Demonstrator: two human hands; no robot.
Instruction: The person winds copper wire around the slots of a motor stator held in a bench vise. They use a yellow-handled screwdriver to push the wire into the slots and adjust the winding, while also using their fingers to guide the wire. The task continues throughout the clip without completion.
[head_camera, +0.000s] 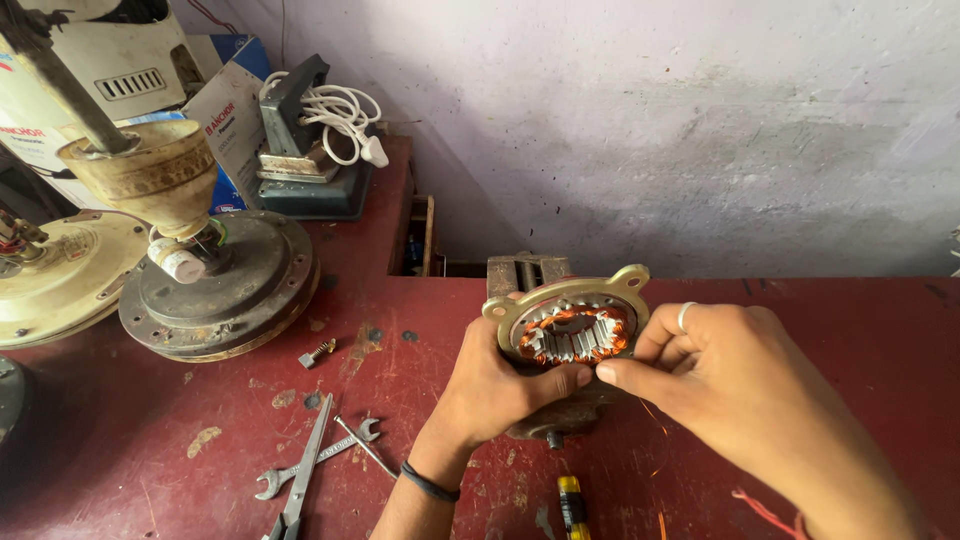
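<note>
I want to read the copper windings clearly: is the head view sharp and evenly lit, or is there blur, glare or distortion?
Head view: soft, even light, no glare; the stator between left hand and right hand is sharp; frame edges bend with wide-angle distortion, and the left corner is dim.

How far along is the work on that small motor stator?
Done: copper coils sit in the slots of the stator. In hand: left hand holds it upright; right hand pinches a fine copper wire at its lower edge. Left: loose wire ends trail onto the red table; spanner and scissors lie untouched.
</note>
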